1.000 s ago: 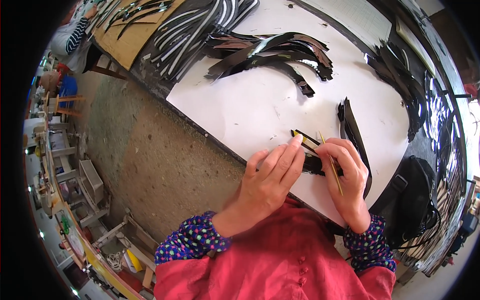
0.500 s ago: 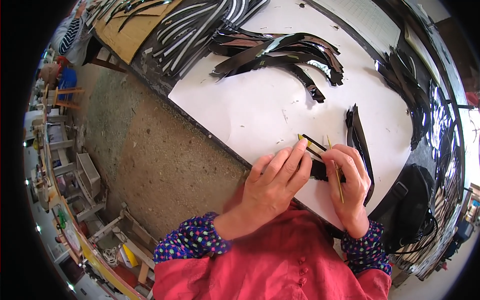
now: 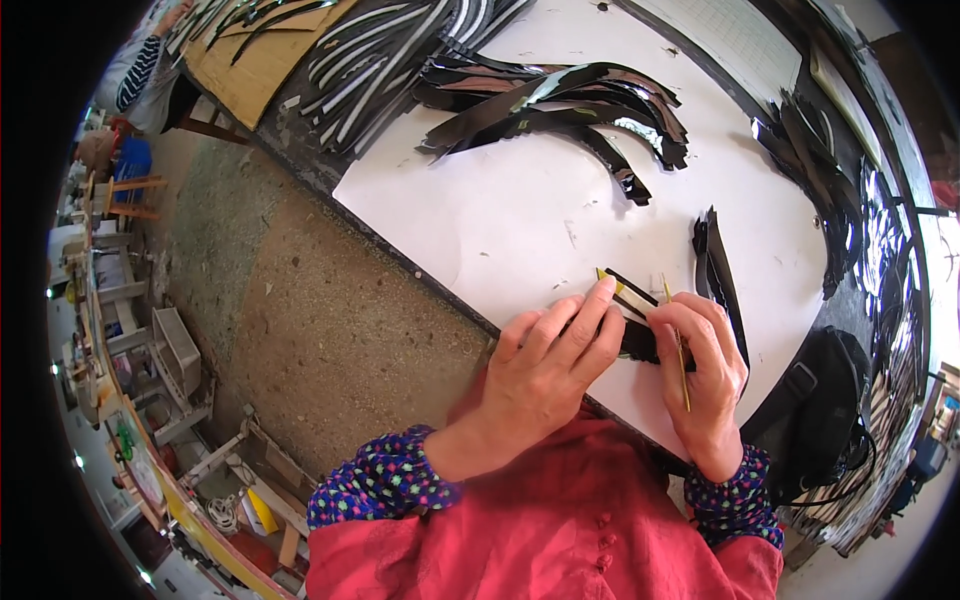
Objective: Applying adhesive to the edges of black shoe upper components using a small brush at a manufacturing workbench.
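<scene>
My right hand point(image 3: 703, 350) is closed in a pinch around a thin yellow pointed stick point(image 3: 684, 370), held like a pen with its tip over the paper. Beside it my left hand point(image 3: 545, 365) lies with fingers outstretched. Its forefinger presses on a small yellow piece point(image 3: 604, 274) beside a narrow black-edged strip point(image 3: 632, 297). Under and between both hands lies a dark black strip point(image 3: 640, 343), mostly covered by fingers. Just beyond my right hand rests a long folded black glossy strip point(image 3: 716, 262).
White paper point(image 3: 480, 220) covers the table. Farther off lie a heap of glossy black strips point(image 3: 560, 105) and a bundle of grey-and-black strips point(image 3: 375, 75). More black strips point(image 3: 815, 180) and a black bag point(image 3: 820, 400) are at right. A person in striped sleeves point(image 3: 140, 75) is far left.
My right hand and the yellow stick have shifted slightly to the right and down. My left hand stays pressed in the same place.
</scene>
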Demonstrator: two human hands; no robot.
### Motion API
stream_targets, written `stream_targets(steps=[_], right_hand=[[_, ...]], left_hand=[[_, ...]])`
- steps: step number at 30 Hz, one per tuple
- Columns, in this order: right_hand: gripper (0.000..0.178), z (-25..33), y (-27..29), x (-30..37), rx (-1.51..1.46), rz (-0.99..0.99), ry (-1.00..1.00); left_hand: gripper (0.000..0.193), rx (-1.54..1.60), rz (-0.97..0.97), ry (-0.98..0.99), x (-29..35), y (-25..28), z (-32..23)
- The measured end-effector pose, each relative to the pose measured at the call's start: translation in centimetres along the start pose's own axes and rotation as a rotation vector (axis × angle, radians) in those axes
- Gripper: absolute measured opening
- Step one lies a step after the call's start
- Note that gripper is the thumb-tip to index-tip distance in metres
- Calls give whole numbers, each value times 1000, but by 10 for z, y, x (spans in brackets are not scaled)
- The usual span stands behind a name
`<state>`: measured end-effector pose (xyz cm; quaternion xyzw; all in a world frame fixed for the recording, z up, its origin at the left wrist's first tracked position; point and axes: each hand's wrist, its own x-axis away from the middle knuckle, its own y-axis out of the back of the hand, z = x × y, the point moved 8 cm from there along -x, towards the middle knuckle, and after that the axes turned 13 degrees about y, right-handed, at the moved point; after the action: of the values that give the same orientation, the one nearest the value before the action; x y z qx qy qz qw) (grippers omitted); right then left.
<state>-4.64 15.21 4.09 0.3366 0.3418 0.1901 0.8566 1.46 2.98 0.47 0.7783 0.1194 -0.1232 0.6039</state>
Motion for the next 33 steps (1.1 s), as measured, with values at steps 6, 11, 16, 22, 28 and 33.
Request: stream_targets(steps=[6, 11, 16, 22, 28, 33], right_hand=[[28, -5, 9, 15, 87, 4, -15], [29, -4, 9, 17, 101, -25, -3], [31, -1, 11, 23, 155, -60, 81], [30, 2, 10, 25, 202, -75, 110], [30, 1, 10, 25, 188, -81, 106], [31, 2, 10, 24, 184, -76, 101]], left_hand=[[36, 66, 24, 11, 1, 0, 2], [45, 55, 62, 5, -4, 1, 0], [50, 46, 85, 23, -4, 1, 0], [51, 45, 108, 20, -6, 1, -1], [50, 37, 102, 16, -6, 3, -1], [50, 42, 101, 19, -6, 3, -1]])
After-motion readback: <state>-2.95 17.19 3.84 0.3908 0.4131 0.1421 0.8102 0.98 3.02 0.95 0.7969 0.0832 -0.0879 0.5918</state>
